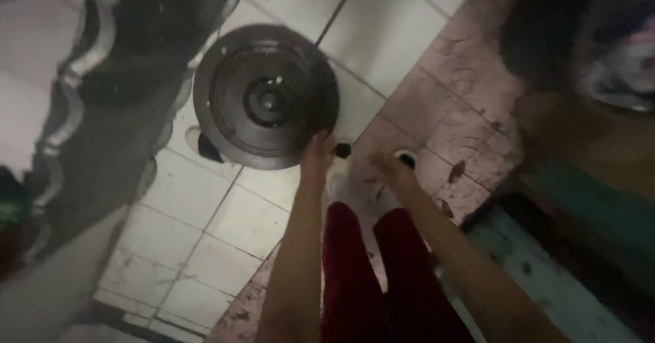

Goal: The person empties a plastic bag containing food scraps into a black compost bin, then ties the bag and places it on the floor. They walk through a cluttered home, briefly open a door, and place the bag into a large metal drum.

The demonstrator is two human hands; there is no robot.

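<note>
- Left hand (318,153): arm stretched forward and down, fingertips at the lower right rim of the round dark disc (266,97). It seems to touch or pinch the rim; motion blur hides whether the fingers are closed on it, so I cannot tell.
- Right hand (390,169): just beside the left, a little lower and to the right, off the disc. It looks loose and holds nothing that can be made out, though blur leaves the fingers uncertain.
- Round dark disc: lies flat on the floor (225,213), ahead and slightly left of both hands. It has ringed ridges and a raised hub at the centre. Being circular, it has no long axis. The left hand is clearly the nearer one.
- Small dark object (343,150): sits between the two hands, just off the disc's rim; its kind cannot be told.
- Legs in dark red trousers (382,275): directly below the hands, with pale footwear between the wrists.
- Floor: pale tiles with dark joints lie under the disc, open toward the lower left; a stained pinkish strip (464,104) runs diagonally on the right.
- Left side: a large dark tyre-like shape (123,84) crowds close to the disc's upper left rim.
- Right side: a dark, blurred mass (580,36) and a greenish edge (587,206) bound the space there.
</note>
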